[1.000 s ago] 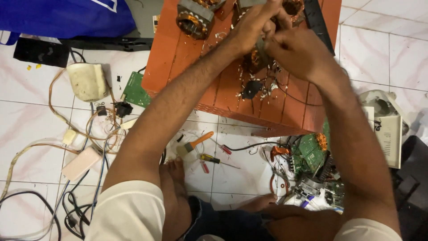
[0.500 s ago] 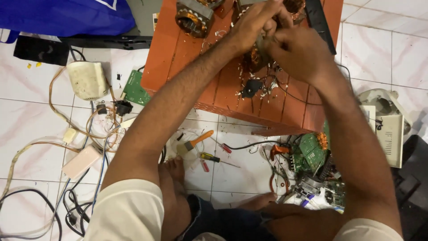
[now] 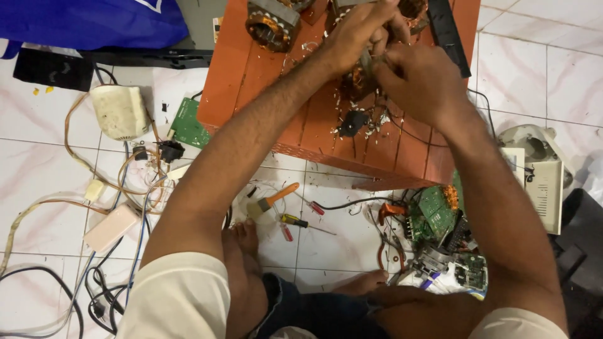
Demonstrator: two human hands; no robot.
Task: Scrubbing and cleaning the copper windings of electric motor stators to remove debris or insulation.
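My left hand and my right hand meet over the far part of an orange-red wooden stool. Both are closed on a copper-wound motor part held between them, most of it hidden by the fingers. I cannot tell whether a small tool is also in the grip. Bits of cut wire and a small black part lie on the stool just below the hands. A second stator with copper windings stands to the left of my left hand.
On the tiled floor lie an orange-handled brush, a screwdriver, green circuit boards, a white casing, a cream round device and tangled cables. A black strip lies along the stool's right edge.
Both hands stay closed on the copper-wound part at the same spot, with only small finger movements. The view has shifted slightly.
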